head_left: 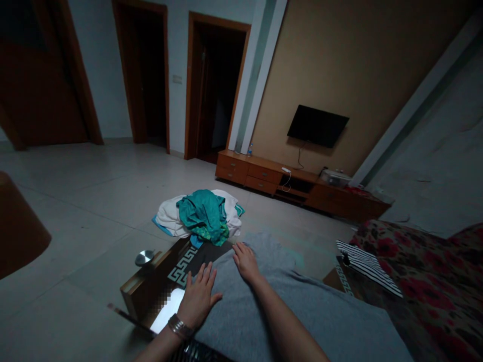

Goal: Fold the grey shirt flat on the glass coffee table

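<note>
A grey garment (pixel 302 306), perhaps a shirt, lies spread over a low table with a Greek-key border (pixel 181 269). My left hand (pixel 199 299) rests at its left edge with fingers spread, a metal band on the wrist. Farther along the cloth, my right hand (pixel 246 261) lies flat with fingers stretched out. Neither hand grips the fabric. Just past the far end of the table is a heap of teal and white clothes (pixel 204 213). Some light creases run across the grey cloth, and its near end leaves the view.
A black-and-white striped cloth (pixel 370 266) lies at the right, beside a floral sofa (pixel 426 271). A round metal object (pixel 144 258) stands by the table's left edge. At the left is a brown rounded object (pixel 20 226). A wooden TV cabinet (pixel 264 173) lines the far wall.
</note>
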Available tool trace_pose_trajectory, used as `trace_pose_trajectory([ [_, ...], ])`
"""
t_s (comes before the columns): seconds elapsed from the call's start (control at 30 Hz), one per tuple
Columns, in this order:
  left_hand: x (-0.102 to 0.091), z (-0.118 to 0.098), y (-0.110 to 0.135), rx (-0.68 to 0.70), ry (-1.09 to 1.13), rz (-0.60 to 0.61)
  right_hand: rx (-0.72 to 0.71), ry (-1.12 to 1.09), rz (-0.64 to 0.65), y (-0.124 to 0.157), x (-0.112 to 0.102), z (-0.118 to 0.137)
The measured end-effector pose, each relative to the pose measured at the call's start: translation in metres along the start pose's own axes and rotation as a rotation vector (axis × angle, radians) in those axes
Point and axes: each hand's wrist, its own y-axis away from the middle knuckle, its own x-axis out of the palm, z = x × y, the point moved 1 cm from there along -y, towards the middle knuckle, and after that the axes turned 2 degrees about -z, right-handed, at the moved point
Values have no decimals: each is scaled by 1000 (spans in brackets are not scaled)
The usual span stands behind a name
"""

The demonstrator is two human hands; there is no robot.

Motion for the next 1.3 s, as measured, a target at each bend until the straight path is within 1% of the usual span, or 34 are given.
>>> trace_pose_trajectory([
  [0.1,-3,2,0,-7,7,32,-2,-27,22,3,-2,-5],
  [0.27,-11,0,-2,-15,12,102,-67,-22,-2,17,0,-10],
  [0.33,-14,0,-2,-20,14,123,-44,-32,19,14,-2,-15],
  [0.4,-18,1,-2,-28,17,151,-12,-45,43,2,-9,-26],
  [0.47,-24,-1,-6,-43,12,185,52,-37,40,-15,-21,-45],
  [0.53,-30,-7,-15,-40,0,209,169,-2,-7,-32,-34,-72],
  [0.63,-34,-26,-41,52,26,219,383,59,-50,-53,-46,-120],
  [0.7,-30,-43,-64,150,88,210,505,84,-35,-64,-47,-147],
  [0.77,-20,-59,-86,244,156,186,596,91,4,-74,-42,-167],
  [0.83,-5,-71,-104,336,209,169,650,84,49,-85,-36,-179],
  [0.9,10,-78,-115,405,242,176,674,62,97,-96,-30,-186],
  [0.97,23,-78,-120,433,265,215,668,20,138,-105,-26,-192],
  [1.03,31,-76,-118,432,284,247,634,-41,169,-111,-26,-196],
  [1.13,36,-71,-113,427,315,232,567,-153,183,-111,-31,-199],
  [1.2,35,-69,-110,429,327,206,522,-234,162,-107,-42,-197],
  [1.3,34,-68,-108,433,317,191,436,-344,101,-99,-68,-187],
])
